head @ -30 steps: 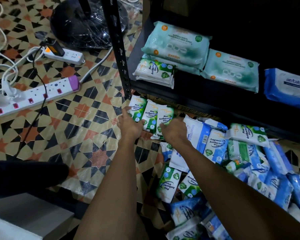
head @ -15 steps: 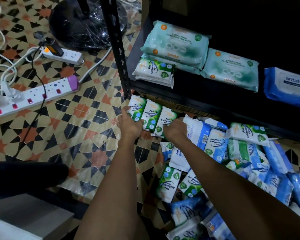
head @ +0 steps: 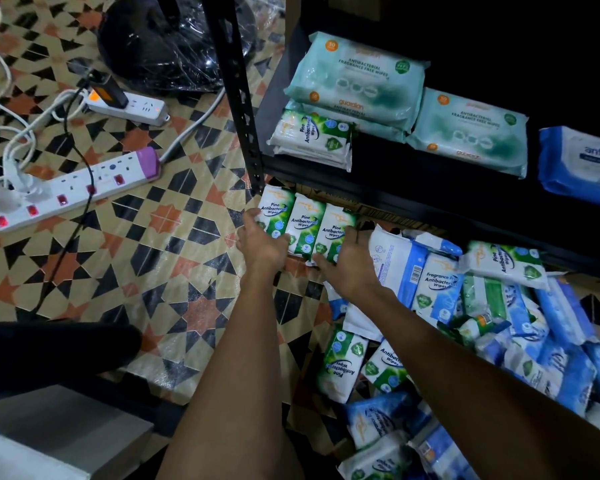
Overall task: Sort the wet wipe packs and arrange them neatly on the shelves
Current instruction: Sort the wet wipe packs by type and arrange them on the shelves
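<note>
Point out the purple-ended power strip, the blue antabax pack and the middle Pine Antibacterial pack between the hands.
purple-ended power strip (head: 84, 187): head view, white top face.
blue antabax pack (head: 582, 164): head view, front face.
middle Pine Antibacterial pack (head: 305, 221): head view, printed label.

Dim, dark shelf interior, wide-angle distortion.
</note>
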